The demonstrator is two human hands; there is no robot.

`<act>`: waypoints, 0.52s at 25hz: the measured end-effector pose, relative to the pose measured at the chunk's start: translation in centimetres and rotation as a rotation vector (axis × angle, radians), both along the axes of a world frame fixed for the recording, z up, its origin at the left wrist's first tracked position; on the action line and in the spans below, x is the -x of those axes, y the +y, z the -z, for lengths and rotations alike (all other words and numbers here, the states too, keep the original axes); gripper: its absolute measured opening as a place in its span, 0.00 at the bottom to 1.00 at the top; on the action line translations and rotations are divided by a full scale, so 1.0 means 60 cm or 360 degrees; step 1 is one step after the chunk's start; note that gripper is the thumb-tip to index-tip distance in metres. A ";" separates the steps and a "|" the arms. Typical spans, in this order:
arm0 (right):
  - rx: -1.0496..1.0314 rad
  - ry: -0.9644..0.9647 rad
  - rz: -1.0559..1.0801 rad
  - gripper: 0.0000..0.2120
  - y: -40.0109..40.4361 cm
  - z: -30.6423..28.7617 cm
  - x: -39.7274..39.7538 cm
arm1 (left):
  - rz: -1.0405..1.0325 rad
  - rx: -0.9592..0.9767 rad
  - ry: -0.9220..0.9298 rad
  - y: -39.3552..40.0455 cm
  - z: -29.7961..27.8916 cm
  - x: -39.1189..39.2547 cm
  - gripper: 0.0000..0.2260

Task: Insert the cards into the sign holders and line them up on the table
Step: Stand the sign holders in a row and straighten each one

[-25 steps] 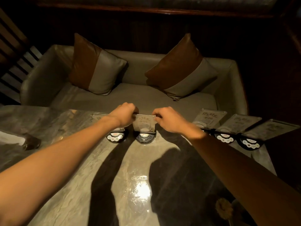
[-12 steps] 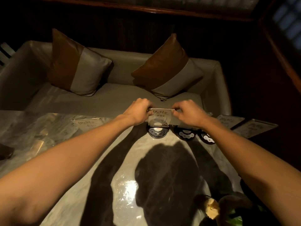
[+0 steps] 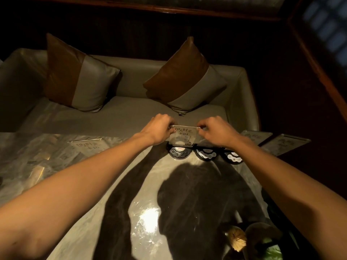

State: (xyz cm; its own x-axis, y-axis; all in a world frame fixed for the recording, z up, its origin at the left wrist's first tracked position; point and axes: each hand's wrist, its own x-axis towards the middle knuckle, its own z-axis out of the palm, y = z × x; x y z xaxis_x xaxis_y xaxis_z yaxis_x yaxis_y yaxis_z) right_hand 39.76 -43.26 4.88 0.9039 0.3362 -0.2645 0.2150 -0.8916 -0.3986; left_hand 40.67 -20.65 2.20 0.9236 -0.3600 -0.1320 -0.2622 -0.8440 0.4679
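A clear sign card (image 3: 183, 135) with printed characters stands upright in a round black holder base (image 3: 179, 152) at the table's far edge. My left hand (image 3: 159, 128) pinches the card's left top corner and my right hand (image 3: 216, 129) pinches its right top corner. To the right, two more black bases (image 3: 206, 153) (image 3: 233, 157) stand touching in a row. Their cards (image 3: 256, 136) (image 3: 285, 144) lean back behind my right wrist, partly hidden. One more card (image 3: 88, 145) stands alone to the left; its base is not visible.
The marble table (image 3: 93, 184) is glossy with a bright glare spot. A grey sofa (image 3: 122, 113) with two brown-and-grey cushions sits behind the far edge. A plant or flower arrangement (image 3: 249, 239) stands at the near right corner. A dark wooden wall rises on the right.
My hands have carried the held card and its holder rightward, from beside the left sign to against the row of holders on the right. The view has turned right too.
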 end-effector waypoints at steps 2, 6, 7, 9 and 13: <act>0.0001 0.0001 0.0014 0.11 -0.001 0.003 0.000 | -0.0001 -0.0010 0.0026 -0.001 0.000 -0.003 0.08; 0.0027 0.0053 0.0046 0.11 0.002 0.006 -0.003 | -0.0022 -0.0007 0.0128 0.000 0.000 -0.003 0.13; 0.0042 0.0063 0.0045 0.11 0.004 0.004 -0.002 | -0.0025 -0.0003 0.0151 0.004 -0.001 0.000 0.16; 0.0062 0.0041 0.0056 0.17 0.016 -0.003 -0.001 | -0.0056 0.0008 0.0169 0.027 -0.012 0.006 0.20; 0.0011 -0.0257 -0.0012 0.25 0.088 -0.026 0.006 | -0.0125 -0.0108 0.0201 0.141 -0.058 0.021 0.22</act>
